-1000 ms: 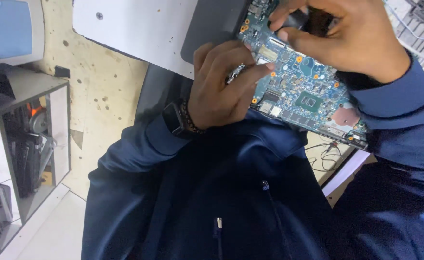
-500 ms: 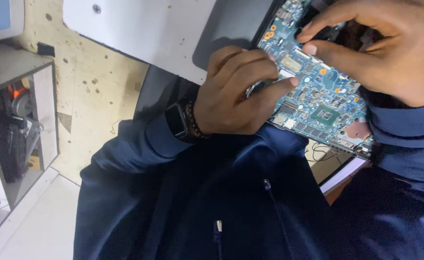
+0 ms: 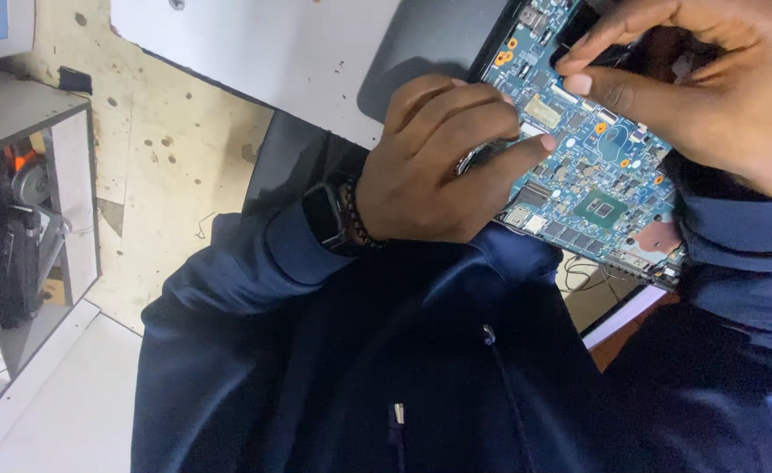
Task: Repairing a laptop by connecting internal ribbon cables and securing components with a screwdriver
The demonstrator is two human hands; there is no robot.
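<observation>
Blue circuit board (image 3: 592, 180), crowded with small chips, orange-ringed holes and one square green chip, lies over a dark grey laptop shell (image 3: 430, 44). Left hand (image 3: 443, 171) curls, fingertips on its edge, perhaps gripping a small metal tool. Right hand (image 3: 710, 83) pinches a dark part above it.

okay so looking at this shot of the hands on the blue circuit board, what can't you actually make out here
Head view only:
- What the left hand pinches: a small metallic thing, hidden by its fingers.
- What the right hand grips: shadowed under its fingers.
- Circuit board: top cut off by the frame edge, right side covered by the sleeve.
</observation>
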